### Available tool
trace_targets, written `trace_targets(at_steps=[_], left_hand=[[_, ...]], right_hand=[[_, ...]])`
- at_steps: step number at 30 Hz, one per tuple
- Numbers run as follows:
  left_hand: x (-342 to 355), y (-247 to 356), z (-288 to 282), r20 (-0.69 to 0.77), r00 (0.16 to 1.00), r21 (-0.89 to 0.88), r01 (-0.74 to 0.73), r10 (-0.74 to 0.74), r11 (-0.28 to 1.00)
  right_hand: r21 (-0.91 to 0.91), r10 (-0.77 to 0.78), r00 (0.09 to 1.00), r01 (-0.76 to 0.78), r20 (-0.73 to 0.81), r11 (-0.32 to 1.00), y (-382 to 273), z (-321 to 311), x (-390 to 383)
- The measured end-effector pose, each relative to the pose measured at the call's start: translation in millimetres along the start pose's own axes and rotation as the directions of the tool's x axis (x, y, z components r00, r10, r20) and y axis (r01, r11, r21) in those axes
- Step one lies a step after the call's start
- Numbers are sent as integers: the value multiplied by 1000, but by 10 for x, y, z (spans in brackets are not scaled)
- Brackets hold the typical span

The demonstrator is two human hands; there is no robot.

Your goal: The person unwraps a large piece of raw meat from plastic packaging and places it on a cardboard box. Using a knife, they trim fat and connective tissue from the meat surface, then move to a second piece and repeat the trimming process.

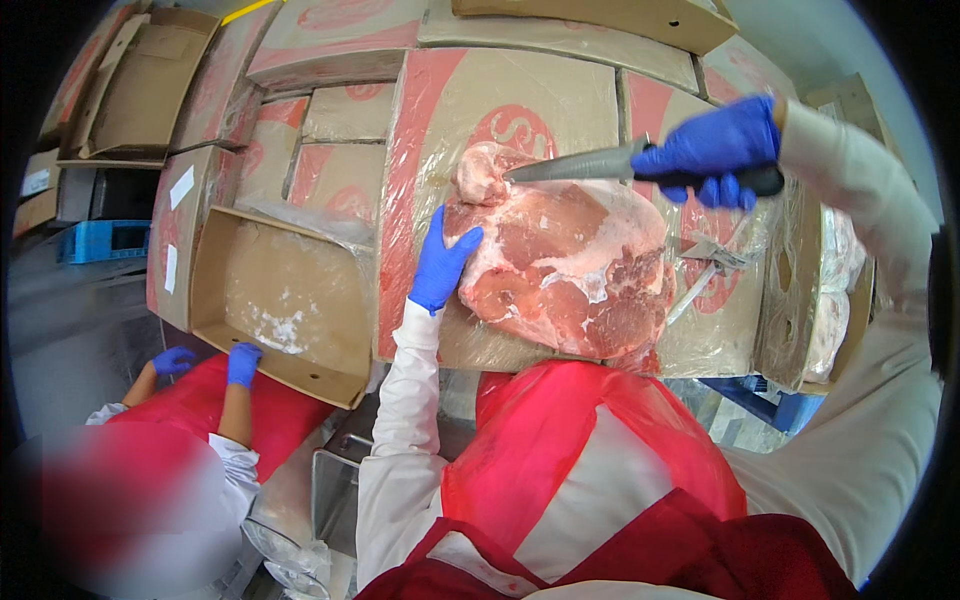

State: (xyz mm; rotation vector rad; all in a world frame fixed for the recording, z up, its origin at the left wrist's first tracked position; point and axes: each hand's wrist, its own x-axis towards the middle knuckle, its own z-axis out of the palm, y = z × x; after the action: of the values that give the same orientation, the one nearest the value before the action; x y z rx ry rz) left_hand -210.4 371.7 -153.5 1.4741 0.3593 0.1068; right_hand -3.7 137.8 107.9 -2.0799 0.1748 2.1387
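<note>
A large slab of raw meat (560, 260), pink with white fat, lies on a film-wrapped carton (430, 130). At its left edge my blue-gloved left hand (441, 262) grips the meat, thumb over the top and index finger stretched along the side. My right hand (715, 150), in a blue glove too, is closed round the black handle of a long knife (590, 165). The blade points left, its tip at the rounded knob of meat (482, 175) at the upper left. I cannot tell how deep the tip goes.
Left of me stands an open cardboard tray (290, 290) with white frost in it. A co-worker's gloved hand (243, 362) rests at its near rim. Several wrapped cartons (335, 45) lie beyond. A tag with a white strip (712, 255) lies right of the meat.
</note>
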Motion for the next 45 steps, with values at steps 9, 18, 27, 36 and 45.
trace_targets(at_steps=[9, 18, 27, 36, 45], left_hand=[[-44, -175, 12, -35, 998, 43, 45, -43, 998], [-76, -70, -23, 10, 982, -80, 189, -189, 979], [-604, -323, -309, -144, 962, -484, 135, -231, 865], [-1147, -673, -317, -338, 941, 185, 62, 4, 981], [-1077, -382, 273, -443, 896, -117, -17, -36, 993]], right_hand=[[-116, 22, 998, -15, 55, 993, 187, -766, 660], [29, -76, 796, 73, 600, 997, 482, 274, 1350], [933, -771, 609, 132, 189, 333, 1196, 356, 1426], [903, -697, 700, 387, -157, 185, 1421, 835, 1599], [381, -611, 582, 813, -537, 440, 1440, 1296, 1489]])
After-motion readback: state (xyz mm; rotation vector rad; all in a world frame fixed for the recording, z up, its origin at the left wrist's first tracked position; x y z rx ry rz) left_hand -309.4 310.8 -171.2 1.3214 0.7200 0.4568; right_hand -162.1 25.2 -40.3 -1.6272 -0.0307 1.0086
